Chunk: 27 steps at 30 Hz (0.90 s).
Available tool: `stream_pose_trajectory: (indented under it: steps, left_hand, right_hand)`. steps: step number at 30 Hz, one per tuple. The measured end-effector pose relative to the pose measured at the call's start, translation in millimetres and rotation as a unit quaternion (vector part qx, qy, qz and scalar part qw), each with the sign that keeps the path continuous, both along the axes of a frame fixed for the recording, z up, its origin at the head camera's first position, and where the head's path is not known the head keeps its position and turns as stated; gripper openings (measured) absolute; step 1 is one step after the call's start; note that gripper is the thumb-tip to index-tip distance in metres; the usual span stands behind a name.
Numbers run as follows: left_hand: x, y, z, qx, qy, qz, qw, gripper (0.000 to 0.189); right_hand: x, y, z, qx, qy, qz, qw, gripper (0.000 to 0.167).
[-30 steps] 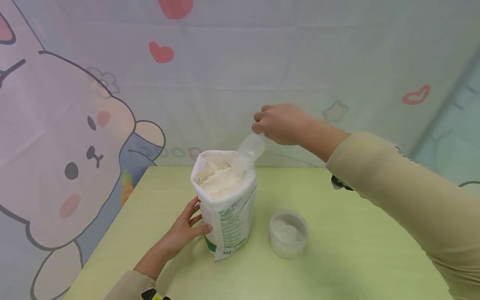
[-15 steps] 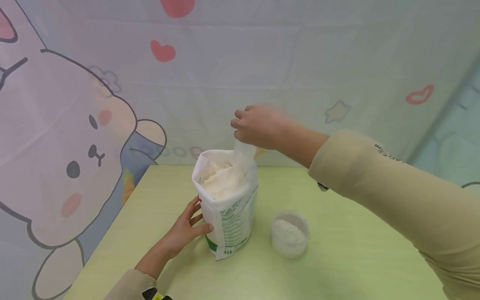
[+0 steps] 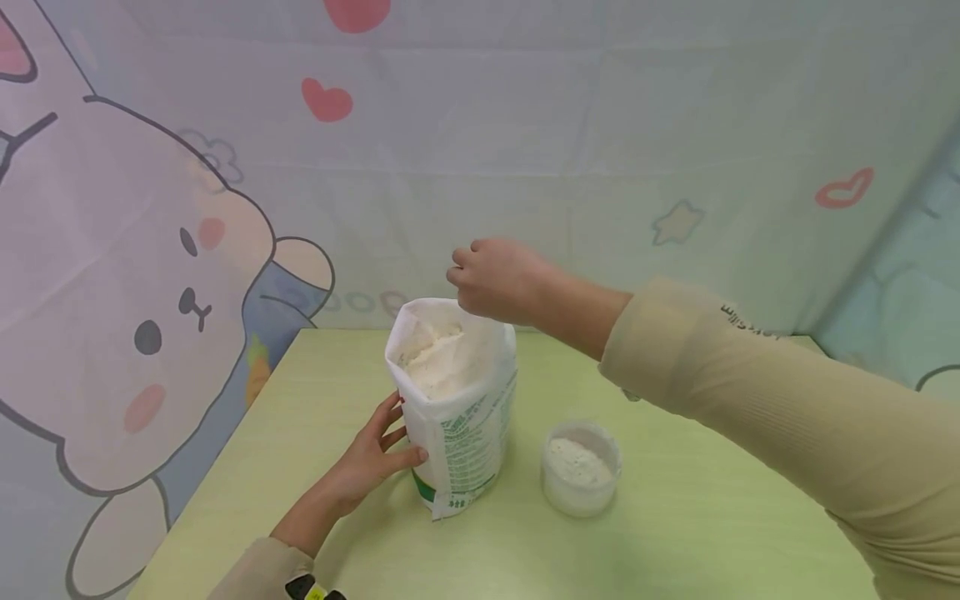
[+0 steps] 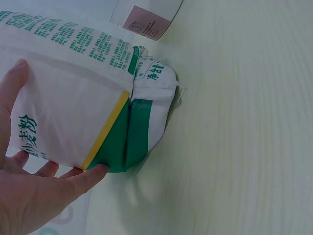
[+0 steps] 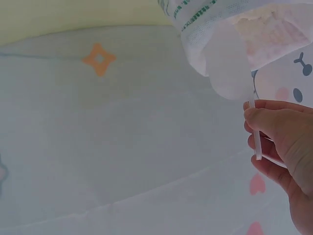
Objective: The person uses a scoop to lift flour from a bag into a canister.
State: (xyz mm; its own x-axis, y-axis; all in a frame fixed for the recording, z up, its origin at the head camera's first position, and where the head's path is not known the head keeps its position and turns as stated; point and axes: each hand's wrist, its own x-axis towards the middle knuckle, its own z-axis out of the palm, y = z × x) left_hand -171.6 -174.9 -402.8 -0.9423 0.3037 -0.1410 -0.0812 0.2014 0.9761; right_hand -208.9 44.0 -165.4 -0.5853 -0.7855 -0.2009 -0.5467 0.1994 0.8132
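A white flour bag [image 3: 468, 446] with green print stands upright, its top open and flour [image 3: 435, 362] showing inside. My left hand [image 3: 363, 467] grips its lower left side, and in the left wrist view the thumb and fingers spread across the bag's printed faces. Above the bag's back right rim is my right hand [image 3: 502, 279]. In the right wrist view that hand [image 5: 288, 139] pinches the thin handle of a translucent scoop [image 5: 227, 63], whose bowl is at the bag's mouth. From the head, the scoop is hidden behind the hand and rim.
Right of the bag stands a round translucent tub [image 3: 581, 496] holding some flour; its label [image 4: 146, 22] shows in the left wrist view. Behind the pale yellow-green table [image 3: 712, 467] hangs a cartoon-printed cloth [image 3: 480, 125].
My right hand has moved left and then down towards the bag's mouth, taking the scoop out of the head view. My left hand and the bag have stayed in place.
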Motion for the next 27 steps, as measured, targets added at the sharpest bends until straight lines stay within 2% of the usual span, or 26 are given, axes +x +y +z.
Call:
stream_pose_trajectory:
  steps: [7,15,27]
  left_hand:
    - [-1.1,0.6,-0.4,-0.001,0.002,0.001,1.0,0.089]
    - [-0.9,0.3,-0.5,0.0,0.001,0.001,1.0,0.089]
    - [0.2,0.3,0.3,-0.002,0.001,0.0,1.0,0.09]
  right_hand:
    - [-6.2,8.7,-11.1,-0.066,-0.038,0.003,0.9971,0.02]
    - [-13.0,16.8,-21.5,-0.134,-0.084,-0.026,0.987,0.023]
    - [-15.0,13.4,-35.6,-0.134,-0.102,-0.049,0.9845,0.028]
